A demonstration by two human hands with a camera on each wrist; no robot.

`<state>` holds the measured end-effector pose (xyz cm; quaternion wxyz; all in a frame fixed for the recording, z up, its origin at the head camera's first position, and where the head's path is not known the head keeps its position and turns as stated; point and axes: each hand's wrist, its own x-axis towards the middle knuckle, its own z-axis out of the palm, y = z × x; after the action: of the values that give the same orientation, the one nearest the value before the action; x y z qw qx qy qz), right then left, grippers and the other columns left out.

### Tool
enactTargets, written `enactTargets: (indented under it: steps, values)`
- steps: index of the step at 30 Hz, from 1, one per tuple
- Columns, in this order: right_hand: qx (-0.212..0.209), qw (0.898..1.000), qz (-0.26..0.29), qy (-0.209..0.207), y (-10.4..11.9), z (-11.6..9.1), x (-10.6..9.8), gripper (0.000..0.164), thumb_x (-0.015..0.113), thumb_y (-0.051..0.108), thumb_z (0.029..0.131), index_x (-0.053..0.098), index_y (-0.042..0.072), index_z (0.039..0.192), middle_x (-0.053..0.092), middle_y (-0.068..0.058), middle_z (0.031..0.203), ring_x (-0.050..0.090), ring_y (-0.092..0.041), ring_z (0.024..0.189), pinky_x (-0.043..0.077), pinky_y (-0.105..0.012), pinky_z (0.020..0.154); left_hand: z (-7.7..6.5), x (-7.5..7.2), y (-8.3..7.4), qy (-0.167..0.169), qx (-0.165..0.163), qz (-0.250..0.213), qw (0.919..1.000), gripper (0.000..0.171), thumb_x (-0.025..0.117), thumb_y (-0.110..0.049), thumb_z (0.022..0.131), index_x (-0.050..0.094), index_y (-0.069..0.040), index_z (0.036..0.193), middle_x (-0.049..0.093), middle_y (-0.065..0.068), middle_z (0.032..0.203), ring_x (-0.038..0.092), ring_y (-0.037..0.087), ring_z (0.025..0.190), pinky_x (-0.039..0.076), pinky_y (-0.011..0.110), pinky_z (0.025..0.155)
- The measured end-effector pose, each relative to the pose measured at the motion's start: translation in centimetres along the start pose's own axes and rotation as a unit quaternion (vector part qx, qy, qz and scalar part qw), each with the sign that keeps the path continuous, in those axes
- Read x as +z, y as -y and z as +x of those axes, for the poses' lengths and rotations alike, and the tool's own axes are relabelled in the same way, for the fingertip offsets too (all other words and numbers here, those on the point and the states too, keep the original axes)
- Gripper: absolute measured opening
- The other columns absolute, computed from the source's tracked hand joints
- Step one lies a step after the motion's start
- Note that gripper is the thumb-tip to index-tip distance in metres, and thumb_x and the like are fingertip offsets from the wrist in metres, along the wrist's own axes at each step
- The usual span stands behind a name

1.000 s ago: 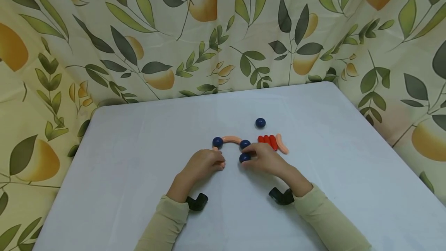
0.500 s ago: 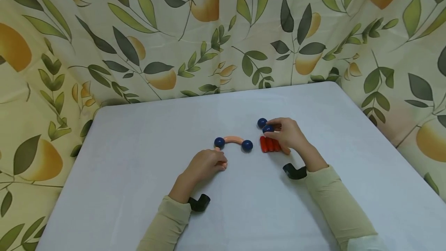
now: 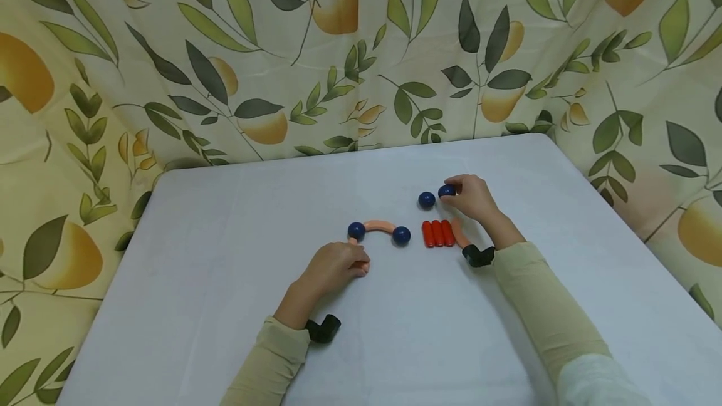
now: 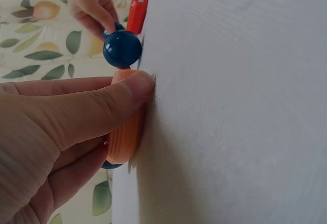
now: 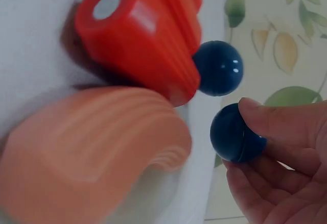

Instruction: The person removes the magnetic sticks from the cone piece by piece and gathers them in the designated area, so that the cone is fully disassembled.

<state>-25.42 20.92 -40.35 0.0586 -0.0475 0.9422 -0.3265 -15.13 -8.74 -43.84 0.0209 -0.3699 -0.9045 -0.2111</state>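
Observation:
My right hand pinches a dark blue ball between thumb and fingers, beside another blue ball at the back of the group. With thumb and fingertips, my left hand holds a curved orange magnetic stick; in the head view the hand hides most of it. That stick meets a blue ball at its far end. From this ball a second curved orange stick arcs right to another blue ball.
Several red sticks lie side by side right of the arc, with a loose curved orange stick next to them. A white table bears everything. Behind it hangs a fruit-patterned cloth.
My right hand took a blue ball from below the arc's right end, carried it back and right past the red sticks, and holds it beside the loose ball. My left hand keeps its place.

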Motion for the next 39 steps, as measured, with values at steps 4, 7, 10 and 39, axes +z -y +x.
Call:
enactTargets:
  steps: [4,7,10,39]
  values:
    - [0.014,1.000,-0.015,0.016,-0.3,0.5,0.5,0.043,0.064,0.005,0.085,0.051,-0.011,0.123,0.053,-0.027,0.117,0.048,-0.037,0.104,0.041,-0.047,0.091,0.0,0.1,0.1,-0.005,0.006,0.001,1.0000,0.017,0.071,-0.016,0.080,0.059,-0.015,0.069,0.052,-0.011,0.067,0.060,0.006,0.075,0.043,0.019,0.065]
    - [0.024,0.999,-0.025,0.030,-0.6,0.8,0.8,0.043,0.063,0.006,0.086,0.051,-0.009,0.124,0.052,-0.026,0.118,0.047,-0.037,0.105,0.041,-0.046,0.091,0.0,0.1,0.1,-0.005,0.006,-0.001,1.0000,0.016,0.071,-0.016,0.080,0.059,-0.015,0.069,0.052,-0.011,0.068,0.056,0.005,0.070,0.041,0.019,0.062]
    - [0.024,0.999,-0.030,0.035,-0.7,1.0,0.9,0.043,0.063,0.007,0.086,0.051,-0.009,0.123,0.053,-0.026,0.118,0.047,-0.037,0.106,0.041,-0.047,0.091,0.0,0.0,0.2,-0.005,0.006,-0.004,1.0000,0.016,0.071,-0.016,0.080,0.059,-0.015,0.069,0.053,-0.011,0.068,0.059,0.006,0.074,0.041,0.018,0.063]
    - [-0.170,0.983,0.074,-0.010,5.2,-7.0,6.1,0.038,0.074,0.009,0.078,0.063,-0.006,0.111,0.063,-0.017,0.108,0.060,-0.031,0.097,0.049,-0.041,0.081,0.6,0.7,-1.5,-0.046,0.002,0.100,0.9940,0.008,0.071,-0.026,0.079,0.069,-0.020,0.074,0.060,-0.014,0.066,0.050,0.004,0.054,0.040,0.020,0.049]
